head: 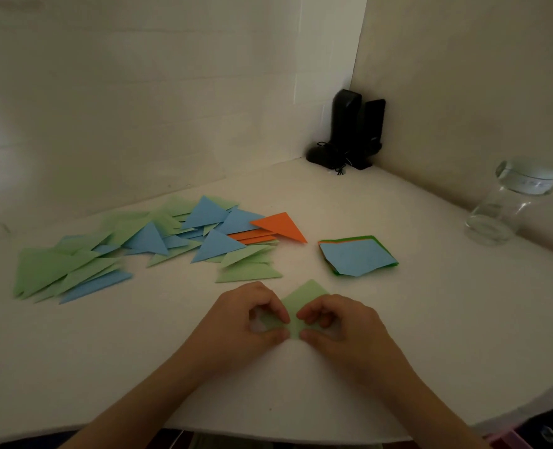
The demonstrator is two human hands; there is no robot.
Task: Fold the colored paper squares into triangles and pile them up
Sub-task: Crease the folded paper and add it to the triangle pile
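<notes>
A light green paper square [304, 296] lies on the white table in front of me, its far corner pointing away. My left hand [252, 319] and my right hand [336, 322] both pinch it near its front corner, fingers curled, thumbs close together. Most of the sheet is hidden under my hands. A stack of unfolded squares [358, 256] with a blue sheet on top sits to the right beyond my hands. Folded triangles in green, blue and orange [158, 244] are spread loosely across the left and middle of the table.
A clear glass jar [508, 205] stands at the right edge of the table. Two black speakers [356, 128] and a dark mouse with cables sit in the far corner against the walls. The table's curved front edge [268, 432] runs just below my forearms.
</notes>
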